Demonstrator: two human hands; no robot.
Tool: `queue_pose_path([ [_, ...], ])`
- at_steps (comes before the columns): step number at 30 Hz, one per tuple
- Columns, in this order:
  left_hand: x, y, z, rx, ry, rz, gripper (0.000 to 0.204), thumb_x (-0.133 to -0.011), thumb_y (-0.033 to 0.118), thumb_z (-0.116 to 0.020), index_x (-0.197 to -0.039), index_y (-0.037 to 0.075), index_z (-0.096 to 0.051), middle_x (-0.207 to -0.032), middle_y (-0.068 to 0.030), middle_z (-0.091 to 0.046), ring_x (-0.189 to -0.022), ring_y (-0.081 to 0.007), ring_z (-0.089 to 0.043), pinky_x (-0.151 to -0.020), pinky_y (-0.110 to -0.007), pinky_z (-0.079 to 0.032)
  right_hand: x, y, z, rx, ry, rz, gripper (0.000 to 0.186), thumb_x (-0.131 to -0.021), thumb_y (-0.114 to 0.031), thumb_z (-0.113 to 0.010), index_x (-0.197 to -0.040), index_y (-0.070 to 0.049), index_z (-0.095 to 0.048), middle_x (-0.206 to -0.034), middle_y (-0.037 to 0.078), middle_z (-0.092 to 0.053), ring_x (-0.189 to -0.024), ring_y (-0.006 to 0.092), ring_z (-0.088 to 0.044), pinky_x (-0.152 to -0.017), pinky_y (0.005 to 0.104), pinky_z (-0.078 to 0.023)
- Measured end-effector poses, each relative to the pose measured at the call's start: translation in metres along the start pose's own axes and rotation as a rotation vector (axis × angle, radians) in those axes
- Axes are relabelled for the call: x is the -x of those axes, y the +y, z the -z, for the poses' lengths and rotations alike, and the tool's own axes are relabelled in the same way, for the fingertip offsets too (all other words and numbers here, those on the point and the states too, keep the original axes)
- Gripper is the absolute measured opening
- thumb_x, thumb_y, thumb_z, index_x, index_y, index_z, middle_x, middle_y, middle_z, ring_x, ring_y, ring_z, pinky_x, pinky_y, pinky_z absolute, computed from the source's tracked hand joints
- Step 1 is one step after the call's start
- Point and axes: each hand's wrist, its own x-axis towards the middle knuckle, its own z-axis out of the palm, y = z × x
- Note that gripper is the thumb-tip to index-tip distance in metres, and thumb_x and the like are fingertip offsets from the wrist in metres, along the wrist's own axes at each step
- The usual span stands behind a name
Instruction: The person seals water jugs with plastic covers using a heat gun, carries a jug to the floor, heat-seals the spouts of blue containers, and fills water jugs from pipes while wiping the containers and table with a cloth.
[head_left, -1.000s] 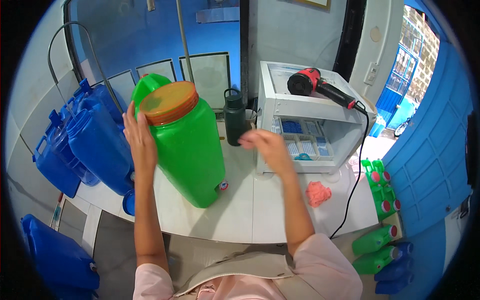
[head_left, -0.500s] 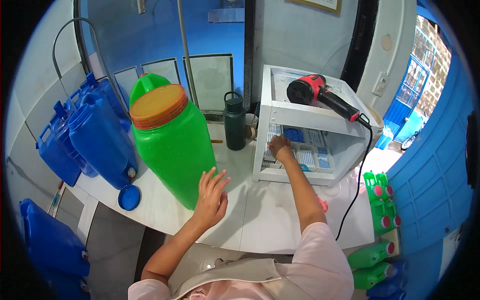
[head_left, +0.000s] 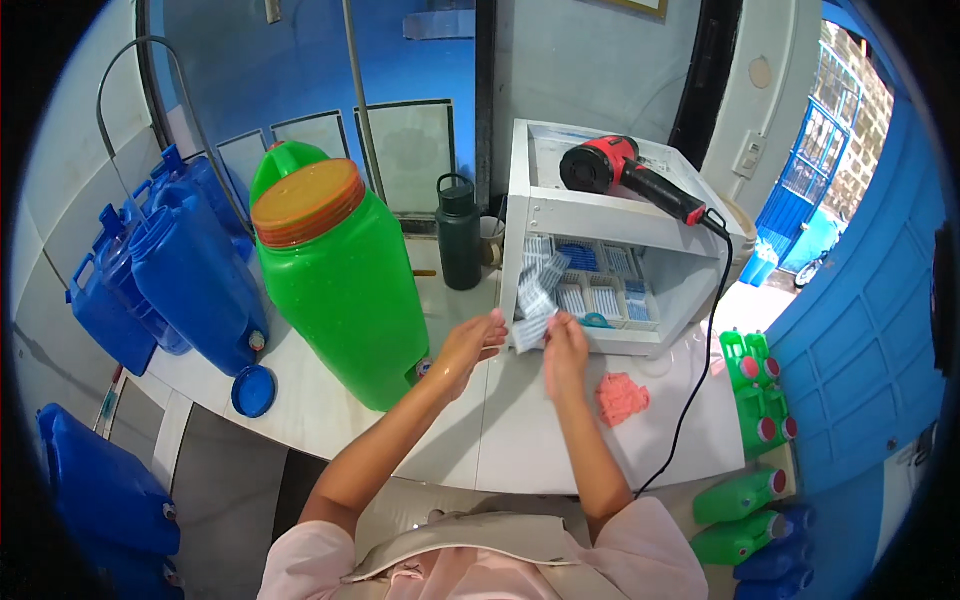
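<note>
My right hand [head_left: 566,355] pinches a bunch of thin, white-and-blue printed plastic film [head_left: 537,305], which hangs loosely in front of the small white cabinet [head_left: 610,212]. A little to the left of the film, my left hand [head_left: 470,350] is held with its fingers stretched out and nothing in them. It is close to the right side of a tall green jug [head_left: 345,290], which stands upright with an orange screw lid [head_left: 308,203]. On the cabinet's shelf, white baskets [head_left: 630,322] hold stacks of similar printed film. A teal ring, perhaps a tape roll [head_left: 596,321], lies at their front.
A red-and-black heat gun [head_left: 632,180] rests on the cabinet, its cord [head_left: 703,375] trailing over the table's right side. A dark bottle [head_left: 459,235] stands behind. Pink crumpled cloth [head_left: 622,398], a blue cap [head_left: 253,391] and blue jugs [head_left: 197,275] sit on the table.
My right hand has drawn back from the cabinet's baskets, bringing out the printed film. My left hand has moved right and slightly up, toward it. The pink cloth is now uncovered.
</note>
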Motion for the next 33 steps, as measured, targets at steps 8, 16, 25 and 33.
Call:
queue_pose_path([
  [8,0.017,0.031,-0.014,-0.074,-0.098,-0.258,0.01,-0.08,0.01,-0.065,-0.08,0.003,-0.059,-0.069,0.0005,-0.059,-0.063,-0.0061,-0.051,-0.061,-0.02,-0.04,0.053,-0.042,-0.034,-0.073,-0.246,-0.12,0.026,-0.09,-0.009,-0.045,-0.112,0.005,-0.051,-0.099,0.008,-0.059,-0.091,0.0122,-0.055,-0.08,0.0248,-0.043],
  [16,0.065,0.076,0.023,-0.331,0.041,-0.486,0.009,-0.081,0.007,-0.063,-0.078,-0.001,-0.063,-0.071,0.0003,-0.06,-0.065,-0.0052,-0.05,-0.061,-0.02,-0.04,0.056,-0.053,-0.116,0.206,-0.203,0.138,0.028,-0.083,0.001,-0.059,-0.108,0.0,-0.046,-0.078,0.0,-0.053,-0.071,0.0047,-0.048,-0.064,0.0174,-0.038],
  [25,0.117,0.164,0.118,0.034,0.011,-0.723,0.012,-0.087,0.009,-0.055,-0.097,0.002,-0.055,-0.092,-0.0032,-0.061,-0.081,-0.0098,-0.057,-0.075,-0.024,-0.047,0.013,-0.092,-0.2,0.719,-0.399,0.899,0.026,-0.075,0.012,-0.054,-0.095,-0.004,-0.053,-0.099,0.01,-0.053,-0.074,0.0147,-0.053,-0.064,0.0247,-0.043],
  [33,0.096,0.194,0.167,-0.033,0.144,-0.793,0.017,-0.087,0.015,-0.057,-0.098,0.003,-0.055,-0.09,-0.0016,-0.06,-0.081,-0.0083,-0.056,-0.075,-0.023,-0.046,-0.034,-0.092,-0.265,1.083,-0.639,1.137,0.04,-0.073,0.006,-0.047,-0.109,-0.007,-0.058,-0.109,0.01,-0.053,-0.093,0.0269,-0.055,-0.078,0.0341,-0.047],
])
